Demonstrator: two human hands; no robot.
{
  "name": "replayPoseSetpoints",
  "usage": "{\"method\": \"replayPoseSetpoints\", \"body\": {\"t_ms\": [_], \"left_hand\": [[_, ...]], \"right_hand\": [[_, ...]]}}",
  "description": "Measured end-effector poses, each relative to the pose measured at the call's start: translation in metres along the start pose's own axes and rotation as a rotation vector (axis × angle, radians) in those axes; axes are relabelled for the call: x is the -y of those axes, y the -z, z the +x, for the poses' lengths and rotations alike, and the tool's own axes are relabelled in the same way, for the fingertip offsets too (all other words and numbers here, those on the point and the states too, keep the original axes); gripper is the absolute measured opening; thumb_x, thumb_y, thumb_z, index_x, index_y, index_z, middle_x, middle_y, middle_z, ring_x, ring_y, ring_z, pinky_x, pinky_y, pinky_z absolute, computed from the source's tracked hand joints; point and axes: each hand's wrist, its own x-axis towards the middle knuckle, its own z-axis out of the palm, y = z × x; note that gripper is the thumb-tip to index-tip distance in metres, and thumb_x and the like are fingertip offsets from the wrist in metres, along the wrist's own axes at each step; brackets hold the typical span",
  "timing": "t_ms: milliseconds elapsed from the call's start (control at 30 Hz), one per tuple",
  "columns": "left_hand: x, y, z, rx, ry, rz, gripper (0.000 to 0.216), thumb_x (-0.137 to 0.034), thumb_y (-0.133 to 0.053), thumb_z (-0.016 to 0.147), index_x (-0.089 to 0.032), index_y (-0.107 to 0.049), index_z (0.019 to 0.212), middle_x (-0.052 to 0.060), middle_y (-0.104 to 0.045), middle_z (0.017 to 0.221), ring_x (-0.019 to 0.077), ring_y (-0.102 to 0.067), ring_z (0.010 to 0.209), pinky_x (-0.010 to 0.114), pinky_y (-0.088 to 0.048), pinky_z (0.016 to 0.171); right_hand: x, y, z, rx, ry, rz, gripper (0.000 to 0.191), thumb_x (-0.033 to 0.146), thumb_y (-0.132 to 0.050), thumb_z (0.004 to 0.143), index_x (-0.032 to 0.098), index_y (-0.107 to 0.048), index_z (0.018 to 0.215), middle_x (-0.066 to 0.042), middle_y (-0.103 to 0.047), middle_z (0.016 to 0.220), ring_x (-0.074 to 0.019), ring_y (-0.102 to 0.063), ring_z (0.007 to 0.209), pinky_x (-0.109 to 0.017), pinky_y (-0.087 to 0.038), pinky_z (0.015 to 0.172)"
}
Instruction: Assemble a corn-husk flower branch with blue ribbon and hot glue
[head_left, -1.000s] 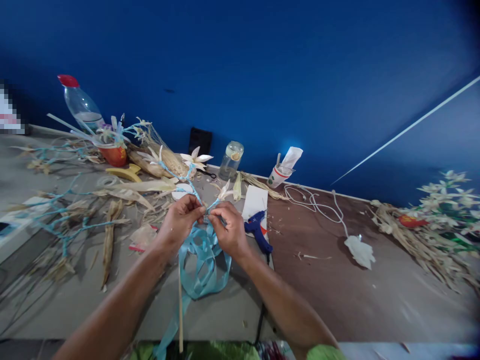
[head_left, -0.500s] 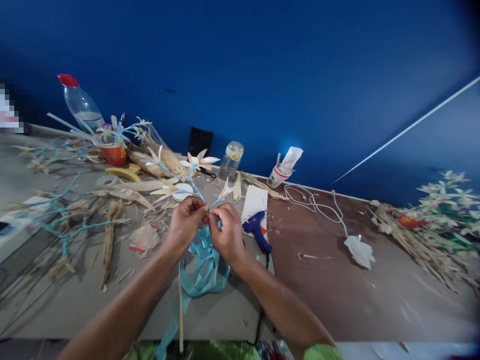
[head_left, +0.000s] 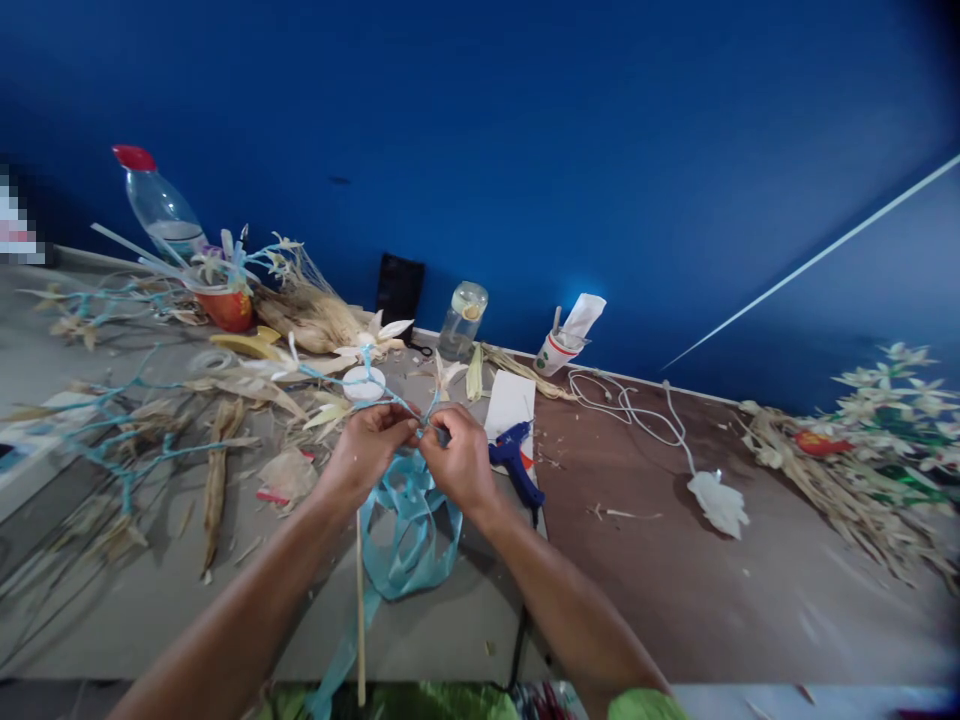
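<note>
Between my hands is a branching stem wrapped in light blue, with cream husk flowers at its tips. My left hand pinches the stem near where its branches join. Close beside it, my right hand is closed at the same joint, its fingertips pressed together by the blue wrapping. A loose heap of light blue ribbon lies right under both hands, one end trailing over the table's front edge. Exactly what each fingertip grips is partly hidden. A thin wooden stick lies left of the ribbon.
A blue glue gun rests on white paper to the right. Behind stand a glass jar and a white cup. Dried husks, more blue-wrapped branches and a plastic bottle occupy the left. A white cable crosses the right side.
The flowered branches have swung left and lower as the stem tilted. Both hands stay close together at the joint, with slightly shifted fingers.
</note>
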Motion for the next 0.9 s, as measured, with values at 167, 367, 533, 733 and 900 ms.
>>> {"method": "replayPoseSetpoints", "body": {"t_ms": [167,367,533,733,900], "left_hand": [[-0.002,0.006,0.001,0.073,-0.024,0.034,0.017,-0.025,-0.068,0.059,-0.015,-0.063,0.073,-0.001,-0.06,0.06,0.0132,-0.056,0.058,0.023,-0.043,0.055],[0.004,0.016,0.008,0.223,0.023,-0.011,0.015,-0.029,-0.065,0.065,-0.015,-0.067,0.071,0.002,-0.061,0.062,0.0137,-0.056,0.062,0.024,-0.043,0.058],[0.004,0.015,0.008,0.31,0.105,-0.181,0.024,-0.026,-0.069,0.062,-0.014,-0.07,0.082,0.002,-0.06,0.06,0.0087,-0.048,0.05,0.022,-0.04,0.051],[-0.003,0.013,0.001,0.377,0.173,-0.303,0.029,-0.029,-0.074,0.056,-0.015,-0.07,0.081,0.007,-0.067,0.071,0.0157,-0.059,0.059,0.029,-0.047,0.059],[-0.004,0.015,0.001,0.464,0.149,-0.301,0.03,-0.031,-0.077,0.051,-0.015,-0.068,0.074,0.007,-0.066,0.067,0.0182,-0.061,0.062,0.031,-0.048,0.062]], "right_hand": [[0.007,0.005,0.002,0.065,-0.143,0.116,0.012,0.015,-0.048,0.067,0.02,-0.044,0.057,0.002,-0.047,0.06,-0.0128,-0.044,0.061,-0.025,-0.035,0.058],[0.008,0.013,0.005,0.228,-0.384,0.374,0.012,0.022,-0.05,0.069,0.018,-0.047,0.058,0.006,-0.039,0.05,-0.0079,-0.032,0.047,-0.022,-0.026,0.046],[0.006,0.015,0.007,0.327,-0.507,0.685,0.009,0.022,-0.053,0.064,0.016,-0.053,0.057,0.005,-0.045,0.05,-0.0068,-0.033,0.047,-0.021,-0.027,0.047],[0.01,0.017,0.009,0.425,-0.665,1.022,0.004,0.018,-0.058,0.054,0.017,-0.057,0.058,0.003,-0.05,0.052,-0.0086,-0.041,0.051,-0.022,-0.033,0.051],[0.012,0.021,0.009,0.491,-0.664,1.117,0.008,0.019,-0.06,0.055,0.017,-0.053,0.056,0.004,-0.047,0.052,-0.0081,-0.039,0.051,-0.023,-0.033,0.054]]}}
